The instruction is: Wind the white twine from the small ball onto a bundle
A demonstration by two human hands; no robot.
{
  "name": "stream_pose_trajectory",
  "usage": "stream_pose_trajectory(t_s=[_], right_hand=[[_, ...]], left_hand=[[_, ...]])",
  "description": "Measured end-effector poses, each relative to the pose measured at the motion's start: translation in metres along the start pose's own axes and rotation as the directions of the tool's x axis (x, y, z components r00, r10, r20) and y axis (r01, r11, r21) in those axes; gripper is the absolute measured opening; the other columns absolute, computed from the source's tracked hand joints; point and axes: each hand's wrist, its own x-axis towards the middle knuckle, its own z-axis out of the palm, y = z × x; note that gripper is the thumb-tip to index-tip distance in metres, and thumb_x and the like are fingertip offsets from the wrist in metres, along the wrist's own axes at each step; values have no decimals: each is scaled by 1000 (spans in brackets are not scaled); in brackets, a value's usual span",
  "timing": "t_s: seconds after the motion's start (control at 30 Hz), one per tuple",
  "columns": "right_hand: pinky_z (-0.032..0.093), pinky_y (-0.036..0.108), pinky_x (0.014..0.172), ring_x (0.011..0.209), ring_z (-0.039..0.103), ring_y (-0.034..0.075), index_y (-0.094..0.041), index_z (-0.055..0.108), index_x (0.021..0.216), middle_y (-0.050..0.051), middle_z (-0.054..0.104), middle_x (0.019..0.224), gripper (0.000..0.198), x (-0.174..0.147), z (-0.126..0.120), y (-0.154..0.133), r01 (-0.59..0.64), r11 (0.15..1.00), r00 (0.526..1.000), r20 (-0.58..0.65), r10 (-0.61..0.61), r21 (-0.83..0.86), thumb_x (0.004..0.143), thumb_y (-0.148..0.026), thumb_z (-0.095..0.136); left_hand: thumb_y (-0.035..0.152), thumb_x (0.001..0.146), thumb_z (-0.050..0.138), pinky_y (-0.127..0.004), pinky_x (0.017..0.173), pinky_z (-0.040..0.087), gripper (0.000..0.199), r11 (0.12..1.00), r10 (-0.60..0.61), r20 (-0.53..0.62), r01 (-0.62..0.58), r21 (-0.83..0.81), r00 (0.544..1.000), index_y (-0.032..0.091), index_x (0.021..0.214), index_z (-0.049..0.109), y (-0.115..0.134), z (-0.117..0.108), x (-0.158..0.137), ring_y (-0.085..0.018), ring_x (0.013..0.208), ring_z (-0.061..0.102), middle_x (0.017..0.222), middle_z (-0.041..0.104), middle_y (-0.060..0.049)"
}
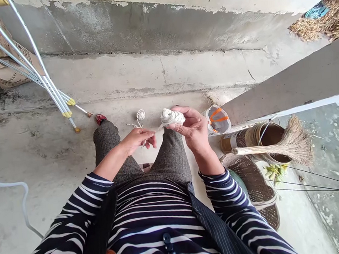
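Observation:
My right hand [193,128] grips a wound bundle of white cord [171,117] from its right side, above my right knee. A short strand runs from the bundle leftward to my left hand [139,140]. There the thumb and index finger are pinched together on the strand, with the other fingers curled. A bit of cord dangles beneath the left hand. On the floor beyond my knees lies a small ball of whitish string [140,114], with loose ends trailing near it.
Metal crutches [48,84] lean at the left by cardboard boxes [0,72]. At the right are a clear container with orange stripes [218,119], a bucket [251,135], a straw broom [295,141] and a woven basket [251,175]. A white hose [24,199] lies at left.

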Motion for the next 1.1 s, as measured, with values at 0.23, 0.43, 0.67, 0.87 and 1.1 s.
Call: stream_pose_trajectory(t_s=[0.23, 0.43, 0.67, 0.87, 1.1], right_hand=[[59, 37, 80, 89, 69, 20, -23, 75, 102, 4, 75, 98, 37, -2, 0, -10, 33, 996, 990, 143, -20, -85, 72, -41, 88], [55, 30, 73, 84, 67, 18, -24, 76, 108, 3, 76, 98, 32, 11, -10, 18, 146, 905, 989, 68, -129, -399, 81, -41, 80], [55, 31, 75, 83, 67, 18, -22, 74, 107, 5, 77, 100, 29, 13, -18, 56, 134, 851, 990, 99, -97, -508, 87, -43, 72], [56, 37, 92, 100, 70, 23, -22, 72, 108, 9, 76, 111, 22, 9, -21, 77, 211, 804, 974, 184, -129, -555, 90, -33, 67], [55, 39, 94, 104, 70, 25, -21, 70, 114, 11, 74, 116, 26, -11, -13, 89, 269, 809, 937, 337, -93, -523, 89, -20, 62]], left_hand=[[36, 78, 77, -21, 43, 42, 24, 945, 109, -119, -66, 321, 987, 14, 71, 73, 10, 6, 17, -13, 52, 61, 65, 71, -6], [38, 83, 75, -19, 40, 39, 25, 986, 12, 143, -36, 162, 990, 14, 83, 71, 14, 32, -6, -10, 46, 58, 63, 67, -3], [54, 89, 69, -19, 39, 37, 43, 997, -8, 134, 20, -81, 991, 12, 100, 69, 25, 40, -34, -10, 44, 57, 64, 67, -4], [54, 85, 73, -22, 40, 36, 40, 992, -22, 107, 35, -120, 994, 14, 90, 65, 24, 42, -39, -10, 39, 52, 57, 65, -1], [52, 88, 68, -28, 57, 51, 38, 967, 106, -100, -126, -220, 989, 15, 81, 64, 29, 31, -18, -15, 56, 62, 65, 68, -6]])
